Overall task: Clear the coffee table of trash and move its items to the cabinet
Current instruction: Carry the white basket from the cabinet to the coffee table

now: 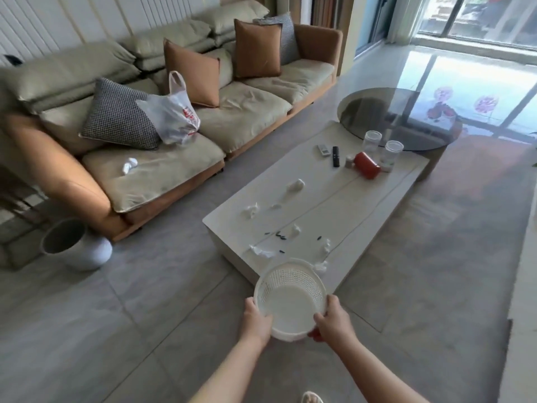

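I hold an empty white perforated basket [290, 298] in front of me, my left hand [255, 318] on its left rim and my right hand [331, 318] on its right rim, just short of the near end of the white coffee table [374, 199]. Several crumpled tissues [295, 186] and small dark scraps [281, 235] lie on the table's near half. At its far end stand two clear jars [393, 154], a red canister [367, 165] on its side, a black remote [336, 156], a white remote [323, 150] and a small cup [349, 162].
A beige and tan sofa [145, 175] runs along the left, with cushions, a white plastic bag [171, 114] and a crumpled tissue [129, 165] on it. A white bin [78, 245] stands on the floor by the sofa's near corner. A round glass table [401, 117] adjoins the coffee table's far end.
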Demonstrator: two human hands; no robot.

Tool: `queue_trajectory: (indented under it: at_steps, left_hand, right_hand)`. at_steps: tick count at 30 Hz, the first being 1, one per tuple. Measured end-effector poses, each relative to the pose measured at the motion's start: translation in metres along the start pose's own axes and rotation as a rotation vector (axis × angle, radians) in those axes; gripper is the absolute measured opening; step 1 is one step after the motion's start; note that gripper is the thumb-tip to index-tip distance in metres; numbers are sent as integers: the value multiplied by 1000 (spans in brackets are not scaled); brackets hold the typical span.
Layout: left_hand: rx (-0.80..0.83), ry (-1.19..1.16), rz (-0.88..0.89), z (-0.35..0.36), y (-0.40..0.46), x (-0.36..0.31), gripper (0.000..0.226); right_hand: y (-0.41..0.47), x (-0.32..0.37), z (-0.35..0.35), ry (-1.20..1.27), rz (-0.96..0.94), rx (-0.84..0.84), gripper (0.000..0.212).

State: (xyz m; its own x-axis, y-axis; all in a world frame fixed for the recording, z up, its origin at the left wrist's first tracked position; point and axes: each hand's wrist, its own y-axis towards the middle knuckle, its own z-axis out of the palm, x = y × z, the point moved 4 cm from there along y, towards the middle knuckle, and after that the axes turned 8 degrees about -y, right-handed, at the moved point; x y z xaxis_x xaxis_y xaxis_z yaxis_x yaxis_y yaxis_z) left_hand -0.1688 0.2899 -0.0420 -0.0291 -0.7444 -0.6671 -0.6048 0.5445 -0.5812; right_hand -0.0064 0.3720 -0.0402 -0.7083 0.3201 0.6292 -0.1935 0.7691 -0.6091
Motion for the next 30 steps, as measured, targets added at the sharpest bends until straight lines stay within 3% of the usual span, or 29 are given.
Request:
queue_trajectory:
  at_steps: [10,17,30]
  left_hand:
    - [-17,83,-105,-16,75,-2,37]
    - [3,130,-95,-58,172,-1,34]
    - [36,251,-31,-119,351,-14,37]
  right_hand:
    - [68,34,38,-50,19,50,29]
    - [132,71,103,-14,88,26,41]
    - [240,139,201,-2,150,41,39]
